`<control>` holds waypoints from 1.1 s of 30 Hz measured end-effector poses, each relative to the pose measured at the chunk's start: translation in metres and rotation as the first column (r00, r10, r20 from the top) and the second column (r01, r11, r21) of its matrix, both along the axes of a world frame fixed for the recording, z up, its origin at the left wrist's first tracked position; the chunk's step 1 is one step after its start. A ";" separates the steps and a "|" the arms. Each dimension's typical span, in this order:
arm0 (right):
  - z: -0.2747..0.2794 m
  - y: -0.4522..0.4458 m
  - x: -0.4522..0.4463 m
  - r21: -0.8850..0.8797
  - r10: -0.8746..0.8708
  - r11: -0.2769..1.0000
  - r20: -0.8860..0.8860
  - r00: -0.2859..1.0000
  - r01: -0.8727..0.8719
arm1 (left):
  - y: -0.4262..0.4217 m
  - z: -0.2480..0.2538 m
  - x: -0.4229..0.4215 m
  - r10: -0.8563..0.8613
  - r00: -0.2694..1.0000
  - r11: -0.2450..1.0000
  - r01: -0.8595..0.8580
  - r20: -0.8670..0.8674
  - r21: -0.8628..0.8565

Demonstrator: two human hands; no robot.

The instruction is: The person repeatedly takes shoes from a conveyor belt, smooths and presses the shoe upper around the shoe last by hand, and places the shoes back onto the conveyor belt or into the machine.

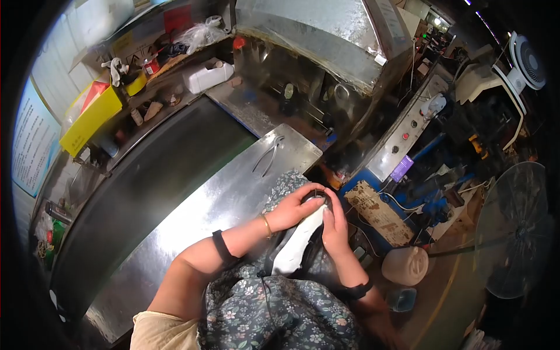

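A shoe upper [298,242], black at its edges with a long white inner part facing up, lies over the lap on a dark floral apron [280,309]. Both hands grip its far end. My left hand [291,209] wraps that end from the left, thumb on top. On the right side, my right hand [334,224] presses its fingers and thumb against the same end. The fingertips of both hands come close together at the top. Pincers [269,156] rest on the metal table [219,189] beyond my left hand.
A dark conveyor belt [157,175] runs along the left. Yellow bin [90,119] and white jug [208,76] stand behind it. A metal hood [315,35] is ahead. At right are a control panel [402,137], a pinkish tub [405,265] and a large fan [519,230].
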State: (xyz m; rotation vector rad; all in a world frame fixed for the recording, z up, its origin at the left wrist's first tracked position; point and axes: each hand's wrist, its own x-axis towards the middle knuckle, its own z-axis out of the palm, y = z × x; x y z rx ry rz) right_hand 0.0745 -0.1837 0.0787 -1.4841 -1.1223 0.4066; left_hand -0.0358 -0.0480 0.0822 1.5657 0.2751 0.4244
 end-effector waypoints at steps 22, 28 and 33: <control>-0.046 -0.196 0.022 -0.382 -0.365 0.923 -0.833 0.415 0.046 | 0.136 -0.136 -0.018 0.586 0.796 0.570 -0.272 -0.151 0.776; -0.027 0.005 0.035 0.062 0.093 0.990 -0.963 0.253 -0.127 | 0.153 -0.177 -0.050 0.568 0.810 0.331 -0.064 -0.144 0.941; -0.019 0.249 0.075 0.114 0.143 0.989 -0.896 0.421 -0.095 | 0.147 -0.151 -0.049 0.583 0.803 0.353 -0.109 -0.128 0.929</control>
